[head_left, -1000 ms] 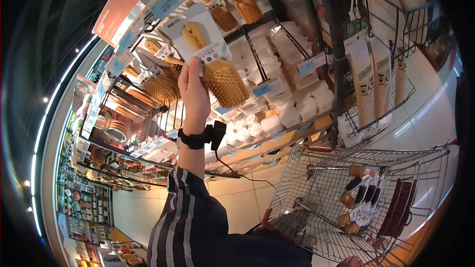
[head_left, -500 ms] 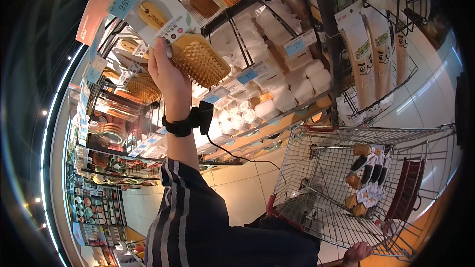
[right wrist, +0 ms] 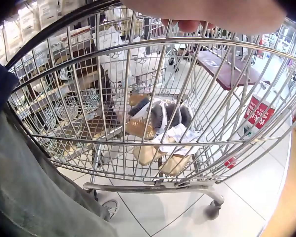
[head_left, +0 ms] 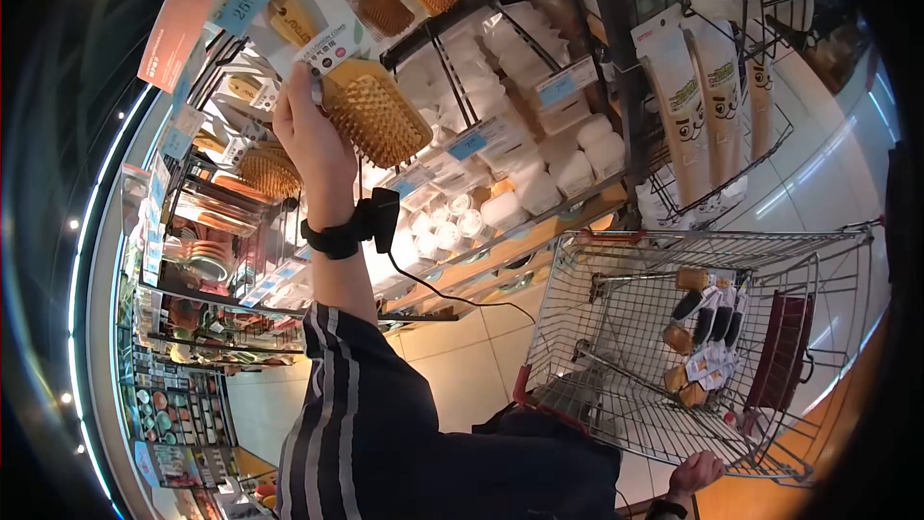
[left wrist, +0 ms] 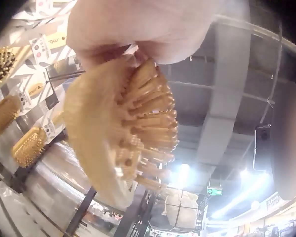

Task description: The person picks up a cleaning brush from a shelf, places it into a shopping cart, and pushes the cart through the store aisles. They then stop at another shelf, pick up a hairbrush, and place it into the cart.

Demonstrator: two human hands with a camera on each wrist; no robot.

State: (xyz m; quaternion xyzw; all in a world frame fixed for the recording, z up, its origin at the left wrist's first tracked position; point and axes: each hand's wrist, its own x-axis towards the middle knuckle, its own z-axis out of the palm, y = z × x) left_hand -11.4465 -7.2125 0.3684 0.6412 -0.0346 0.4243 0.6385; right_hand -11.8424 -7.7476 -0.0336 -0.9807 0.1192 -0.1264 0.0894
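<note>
In the head view my left hand point(head_left: 316, 140) is raised at the display rack and pinches a wooden paddle hairbrush point(head_left: 377, 116) by its printed card point(head_left: 332, 43), near the pad. Its bristles face me, and the handle lies against the card. The left wrist view shows the brush point(left wrist: 93, 128) side-on below the hand point(left wrist: 138, 24). Low on the right, my right hand point(head_left: 698, 472) grips the top rim of a wire shopping cart point(head_left: 568, 241). In the right wrist view its fingertips point(right wrist: 187, 25) curl over at the rim.
Several packaged brushes point(right wrist: 148, 154) lie in the cart. More hairbrushes point(head_left: 385, 12) hang on the rack, with white packs point(head_left: 525, 197) on the shelf beside them. Long packages point(head_left: 679, 106) hang at the right. A cable point(head_left: 452, 300) runs from the left wristband.
My left hand and the hairbrush have shifted up and left in the head view, which itself has moved slightly. The right hand has come further into view at the cart.
</note>
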